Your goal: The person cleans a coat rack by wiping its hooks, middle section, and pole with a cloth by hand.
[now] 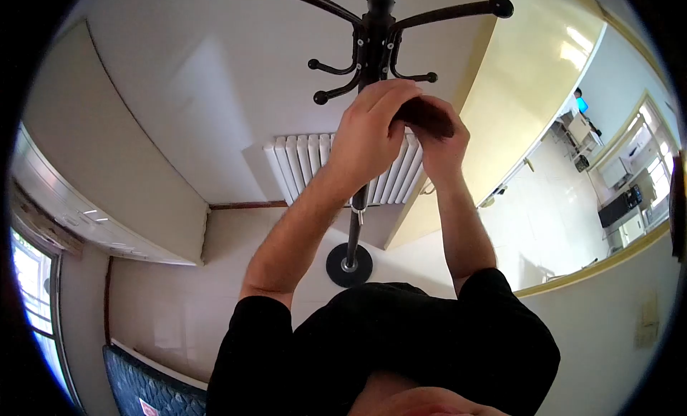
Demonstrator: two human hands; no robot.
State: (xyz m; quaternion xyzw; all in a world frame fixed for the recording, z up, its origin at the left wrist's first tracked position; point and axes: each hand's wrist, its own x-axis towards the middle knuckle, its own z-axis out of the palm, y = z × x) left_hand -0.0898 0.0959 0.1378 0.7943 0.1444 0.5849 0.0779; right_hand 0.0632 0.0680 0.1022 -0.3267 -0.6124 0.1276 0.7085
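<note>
With my arms raised toward 12 o'clock, my left hand (372, 130) and right hand (445, 144) curve toward each other about a dark item (427, 117), its kind unclear. The left fingers are bent and close together; the right hand cups the item's 3 o'clock side. I cannot tell whether either hand clamps it. Item and hands lie before the stand (377, 40), below its hooks; the radiator (300, 158) is behind. At 7 o'clock, a blue panel (154, 384) bears a small label (149, 407), its writing illegible.
</note>
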